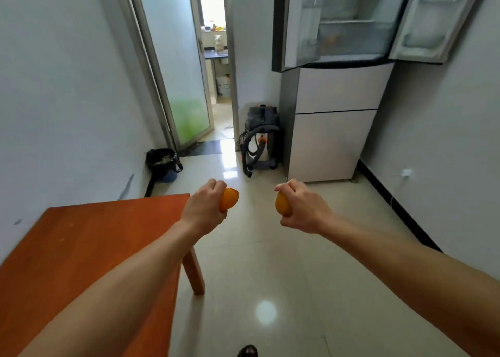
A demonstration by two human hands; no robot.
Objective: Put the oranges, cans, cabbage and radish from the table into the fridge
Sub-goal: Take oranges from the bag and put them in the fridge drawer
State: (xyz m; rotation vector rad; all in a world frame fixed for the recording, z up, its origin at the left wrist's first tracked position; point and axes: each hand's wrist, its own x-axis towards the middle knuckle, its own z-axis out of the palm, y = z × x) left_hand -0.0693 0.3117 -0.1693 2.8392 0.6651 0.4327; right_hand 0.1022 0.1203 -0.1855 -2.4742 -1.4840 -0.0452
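My left hand [204, 208] grips an orange [229, 198] over the floor, just past the right edge of the wooden table [89, 248]. My right hand [303, 208] grips a second orange [282, 204] at about the same height. The fridge [335, 118] stands ahead at the right with both upper doors swung open. Its glass shelves show, and something orange lies blurred on a lower shelf [331, 40]. The visible part of the table top is bare.
A grey vacuum cleaner [261, 137] with a hose stands left of the fridge. A black bucket [162, 163] sits by the left wall near a glass sliding door [184, 91]. Glossy tiled floor runs between the table and the fridge.
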